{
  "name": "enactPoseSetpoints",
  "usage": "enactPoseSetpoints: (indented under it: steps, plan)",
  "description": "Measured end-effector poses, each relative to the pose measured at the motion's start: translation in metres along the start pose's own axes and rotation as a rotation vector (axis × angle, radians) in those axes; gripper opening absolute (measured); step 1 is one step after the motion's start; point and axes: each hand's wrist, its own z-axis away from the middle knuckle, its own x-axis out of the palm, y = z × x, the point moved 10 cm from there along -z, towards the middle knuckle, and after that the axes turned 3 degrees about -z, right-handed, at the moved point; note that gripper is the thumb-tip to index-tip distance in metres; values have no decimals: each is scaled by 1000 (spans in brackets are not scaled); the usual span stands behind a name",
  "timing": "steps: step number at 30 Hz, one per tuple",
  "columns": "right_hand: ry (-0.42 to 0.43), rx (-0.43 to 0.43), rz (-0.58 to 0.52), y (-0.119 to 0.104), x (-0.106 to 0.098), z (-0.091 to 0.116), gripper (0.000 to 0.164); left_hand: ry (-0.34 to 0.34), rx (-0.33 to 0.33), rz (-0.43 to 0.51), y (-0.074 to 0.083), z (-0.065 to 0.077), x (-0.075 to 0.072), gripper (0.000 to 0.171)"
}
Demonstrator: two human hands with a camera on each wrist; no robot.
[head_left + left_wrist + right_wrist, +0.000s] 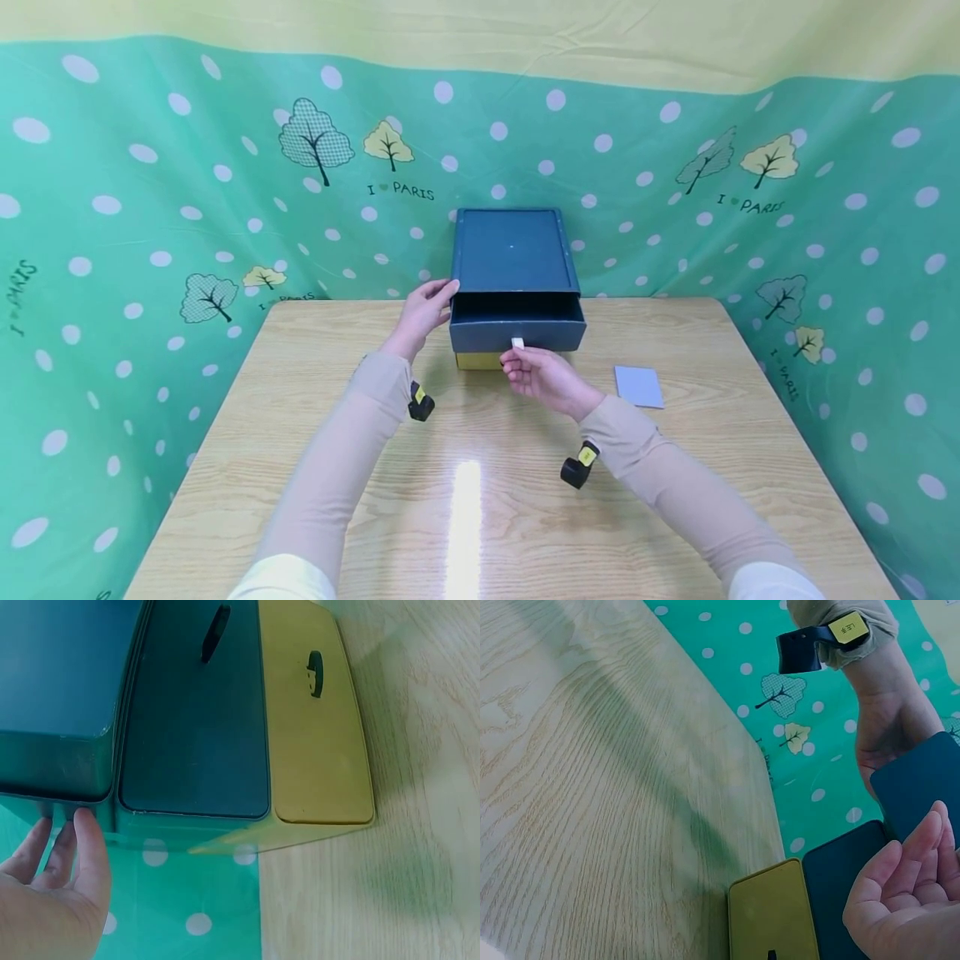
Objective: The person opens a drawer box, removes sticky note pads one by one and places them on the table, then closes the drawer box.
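White fabric, one small pull tab (517, 342), sits pinched in the right hand (542, 377) grip, fingers curled round it, at the front of the dark blue drawer (517, 323), which stands partly drawn out. The left hand (424, 311) lies flat, fingers straight, against the left side of the one blue box (513, 250), a smooth rectangular cardboard shell at the far edge of the wooden surface (315, 467). One yellow drawer (478, 361) shows below. One grey card (639, 387) lies to the right.
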Motion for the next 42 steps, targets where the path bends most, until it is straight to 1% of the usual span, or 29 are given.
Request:
enactPoseSetpoints:
  steps: [5, 15, 22, 27, 35, 42]
  plan:
    - [8, -2, -15, -1, -2, -3, 29, 15, 10, -20, 0, 0, -1, 58]
    - [10, -7, -18, -4, -1, -4, 30, 16, 15, -7, 0, 1, 0, 57]
    - [39, -10, -61, -5, -4, -10, 33, 18, 13, -7, 1, 1, 0, 57]
    - [55, -9, -70, -5, -7, -14, 36, 18, 11, -13, 0, 1, 0, 58]
    - [86, -5, -78, -5, -9, -16, 32, 21, 10, -32, 1, 2, -1, 58]
    - [91, -8, -110, -8, -8, -19, 34, 22, 2, -19, 0, 2, -1, 57]
